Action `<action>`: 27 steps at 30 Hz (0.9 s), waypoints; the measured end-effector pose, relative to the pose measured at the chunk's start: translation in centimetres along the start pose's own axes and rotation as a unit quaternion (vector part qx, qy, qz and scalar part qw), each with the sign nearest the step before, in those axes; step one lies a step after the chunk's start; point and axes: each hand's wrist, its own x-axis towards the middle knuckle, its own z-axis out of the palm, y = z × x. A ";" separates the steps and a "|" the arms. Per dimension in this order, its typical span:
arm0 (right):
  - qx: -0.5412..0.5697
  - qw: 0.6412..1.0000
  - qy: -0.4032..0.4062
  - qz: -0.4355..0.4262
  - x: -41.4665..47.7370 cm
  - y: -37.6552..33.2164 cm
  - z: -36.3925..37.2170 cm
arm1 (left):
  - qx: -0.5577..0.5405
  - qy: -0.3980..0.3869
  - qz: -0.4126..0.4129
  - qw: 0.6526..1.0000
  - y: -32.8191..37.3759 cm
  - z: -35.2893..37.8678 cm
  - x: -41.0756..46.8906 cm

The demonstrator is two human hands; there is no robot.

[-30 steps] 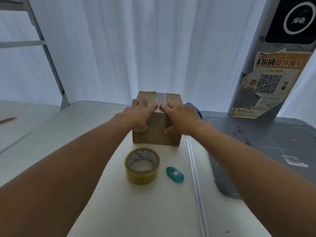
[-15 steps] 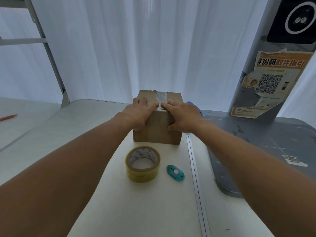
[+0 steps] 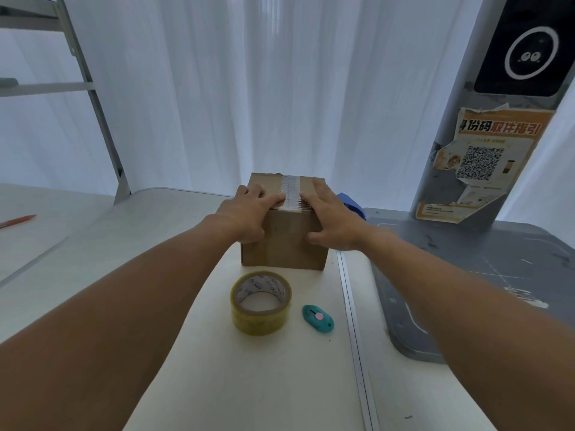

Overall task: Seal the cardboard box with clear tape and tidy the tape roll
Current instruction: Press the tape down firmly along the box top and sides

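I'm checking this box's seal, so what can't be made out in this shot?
Head view only:
- cardboard box: far side hidden by its own top.
- tape strip: near end partly covered by fingers of the left hand and right hand.
- blue thing behind the box: mostly hidden by the right hand.
- tape roll: core print too small to read.

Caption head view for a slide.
Left hand and right hand press tape strip onto cardboard box; tape roll and teal cutter lie nearer.
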 end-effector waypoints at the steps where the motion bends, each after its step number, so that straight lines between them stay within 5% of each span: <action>1: 0.009 1.000 0.010 -0.001 -0.2 0.0 0.2 | -0.002 -0.001 -0.002 1.000 -0.1 0.0 -0.1; 6: 0.070 0.988 0.085 0.105 -0.1 -0.6 0.7 | 0.007 0.004 -0.003 1.000 -1.1 -0.2 -0.5; 11: 0.235 0.959 0.024 0.154 1.3 -1.3 1.4 | -0.074 0.004 -0.017 0.997 -3.1 -0.1 -0.8; 17: 0.442 0.877 -0.004 0.186 3.4 -3.6 1.2 | -0.329 0.042 -0.148 0.932 -7.8 -0.7 -1.5; 21: 0.555 0.809 -0.035 0.190 6.0 -6.3 1.4 | -0.333 0.068 -0.259 0.904 -11.0 -0.6 -1.5; 27: 0.592 0.783 -0.039 0.188 10.1 -9.4 3.2 | -0.354 0.109 -0.324 0.870 -15.5 0.0 -0.6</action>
